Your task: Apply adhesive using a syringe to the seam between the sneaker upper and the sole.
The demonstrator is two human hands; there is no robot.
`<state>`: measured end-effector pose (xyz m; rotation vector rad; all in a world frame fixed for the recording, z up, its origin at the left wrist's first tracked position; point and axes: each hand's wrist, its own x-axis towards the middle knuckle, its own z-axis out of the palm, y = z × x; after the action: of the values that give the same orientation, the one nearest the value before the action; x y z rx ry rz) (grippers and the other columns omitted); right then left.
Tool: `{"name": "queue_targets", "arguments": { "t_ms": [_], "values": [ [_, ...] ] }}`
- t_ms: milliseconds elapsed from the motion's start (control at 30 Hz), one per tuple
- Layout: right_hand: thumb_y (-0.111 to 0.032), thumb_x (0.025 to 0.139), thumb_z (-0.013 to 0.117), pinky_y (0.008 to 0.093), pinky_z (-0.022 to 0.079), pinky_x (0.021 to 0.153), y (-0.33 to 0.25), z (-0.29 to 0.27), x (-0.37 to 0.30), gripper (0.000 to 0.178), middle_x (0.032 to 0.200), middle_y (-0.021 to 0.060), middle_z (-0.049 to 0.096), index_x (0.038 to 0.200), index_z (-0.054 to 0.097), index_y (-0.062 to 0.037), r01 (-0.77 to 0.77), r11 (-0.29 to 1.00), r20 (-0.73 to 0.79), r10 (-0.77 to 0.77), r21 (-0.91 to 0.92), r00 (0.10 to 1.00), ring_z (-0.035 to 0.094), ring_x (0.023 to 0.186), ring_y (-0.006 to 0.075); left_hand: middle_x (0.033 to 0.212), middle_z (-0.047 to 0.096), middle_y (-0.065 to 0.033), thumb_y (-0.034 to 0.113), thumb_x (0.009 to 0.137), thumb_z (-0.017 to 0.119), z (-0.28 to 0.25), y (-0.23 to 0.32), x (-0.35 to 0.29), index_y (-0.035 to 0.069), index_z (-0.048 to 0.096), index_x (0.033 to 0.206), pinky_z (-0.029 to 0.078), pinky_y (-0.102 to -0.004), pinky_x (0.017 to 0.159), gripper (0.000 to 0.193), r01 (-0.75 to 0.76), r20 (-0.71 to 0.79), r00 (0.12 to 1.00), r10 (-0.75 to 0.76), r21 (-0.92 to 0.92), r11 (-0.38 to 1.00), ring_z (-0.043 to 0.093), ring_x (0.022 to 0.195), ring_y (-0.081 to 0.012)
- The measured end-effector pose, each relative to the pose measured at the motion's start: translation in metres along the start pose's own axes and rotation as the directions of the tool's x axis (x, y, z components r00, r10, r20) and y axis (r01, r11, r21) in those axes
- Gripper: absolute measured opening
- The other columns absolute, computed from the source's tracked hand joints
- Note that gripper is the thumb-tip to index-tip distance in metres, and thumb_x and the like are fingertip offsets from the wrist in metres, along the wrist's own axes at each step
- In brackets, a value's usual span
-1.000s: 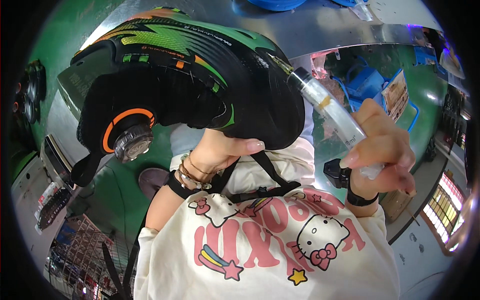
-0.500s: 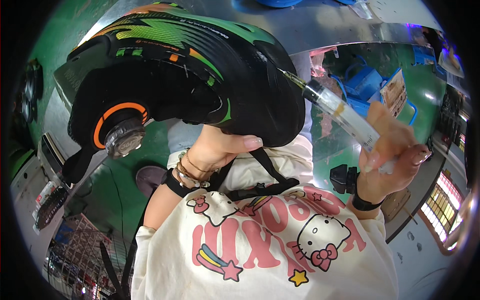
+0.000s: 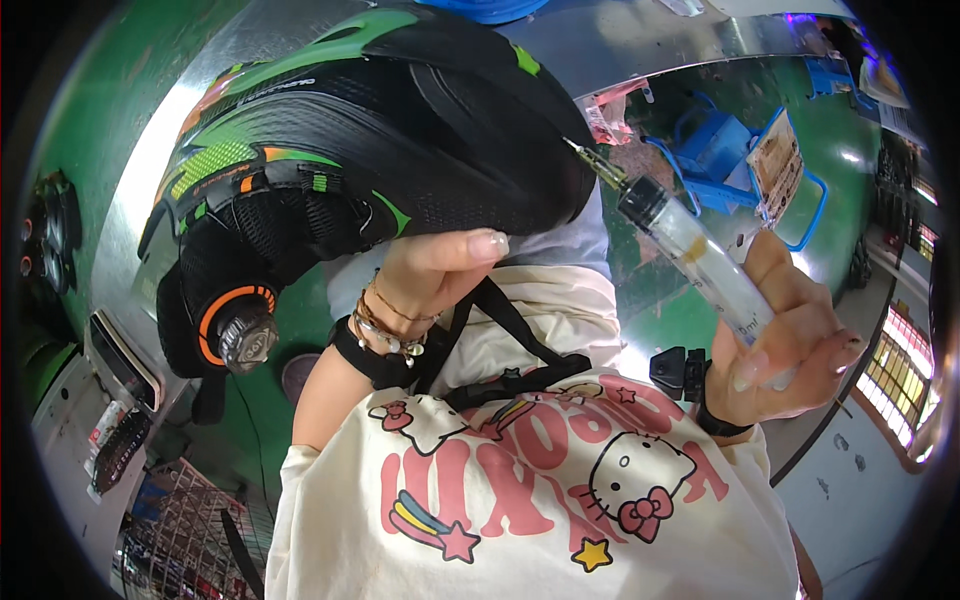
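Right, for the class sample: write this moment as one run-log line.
left hand: holds black-green shoe | right hand: holds syringe | needle: tip at shoe's toe, contact unclear

Green floor [image 3: 835, 135] glossy with glare at right; grey metal tabletop [image 3: 640, 52] across top; blue chair [image 3: 715, 150] upper right; bright barred window [image 3: 900, 372] right, pale wall [image 3: 840, 515] lower right; wire rack [image 3: 195, 505] lower left.

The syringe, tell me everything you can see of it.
The syringe has a clear, plastic-looking barrel with printed markings, a brownish band inside, a dark collar and a thin, metallic-looking needle. It slants, needle pointing up-left toward the black toe of the shoe; whether they touch is unclear. The right hand grips its rear end, partly hiding it.
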<state>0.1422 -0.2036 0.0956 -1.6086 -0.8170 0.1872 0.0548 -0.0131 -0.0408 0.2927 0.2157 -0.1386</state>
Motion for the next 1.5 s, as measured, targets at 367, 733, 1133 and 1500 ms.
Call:
{"name": "queue_targets", "arguments": {
  "t_ms": [367, 733, 1133, 1500],
  "values": [
    [-0.038, 0.094, 0.030, 0.0294, 0.024, 0.042, -0.005, 0.024, 0.012, 0.055, 0.047, 0.0035, 0.044, 0.060, 0.057, -0.0054, 0.187, 0.924, 0.004, -0.197, -0.334, 0.980, 0.034, 0.042, 0.0147, 0.124, 0.047, -0.0127, 0.015, 0.079, 0.058, 0.047, 0.012, 0.040, -0.002, 0.039, 0.123, 0.031, -0.0378, 0.104, 0.051, -0.220, -0.012, 0.975, 0.221, 0.044, 0.975, 0.043, 0.117, -0.0277],
    [-0.031, 0.079, 0.061, 0.0241, 0.023, 0.036, 0.009, 0.045, 0.015, 0.030, 0.050, -0.0018, 0.035, 0.062, 0.058, -0.0056, 0.329, 0.825, 0.021, -0.360, -0.459, 0.933, 0.034, 0.043, 0.0129, 0.098, 0.061, -0.0053, 0.010, 0.080, 0.061, 0.090, 0.033, 0.047, 0.002, 0.059, 0.096, 0.044, -0.0315, 0.092, 0.018, -0.213, -0.333, 0.928, 0.165, -0.115, 0.970, 0.058, 0.094, -0.0140],
    [-0.012, 0.076, 0.063, 0.0260, 0.040, 0.051, 0.037, 0.009, 0.056, 0.009, 0.065, 0.0059, 0.058, 0.082, 0.063, -0.0042, -0.069, 0.861, -0.250, -0.069, -0.504, 0.966, 0.050, 0.055, 0.0159, 0.113, 0.055, -0.0102, 0.010, 0.084, 0.053, 0.080, 0.047, 0.002, -0.002, 0.049, 0.113, 0.038, -0.0414, 0.097, 0.032, -0.121, -0.273, 0.954, 0.125, 0.031, 0.992, 0.052, 0.108, -0.0216],
    [-0.012, 0.073, 0.063, 0.0295, 0.046, 0.067, 0.100, 0.027, 0.115, 0.036, 0.086, 0.0047, 0.055, 0.108, 0.061, -0.0162, 0.212, 0.498, 0.102, -0.239, -0.841, 0.966, 0.054, 0.080, 0.0198, 0.111, 0.049, -0.0134, 0.018, 0.085, 0.047, -0.009, 0.098, -0.230, 0.000, 0.039, 0.112, 0.047, -0.0390, 0.084, 0.033, -0.019, -0.668, 0.366, 0.648, 0.691, 0.723, 0.053, 0.099, -0.0229]
  ]
}}
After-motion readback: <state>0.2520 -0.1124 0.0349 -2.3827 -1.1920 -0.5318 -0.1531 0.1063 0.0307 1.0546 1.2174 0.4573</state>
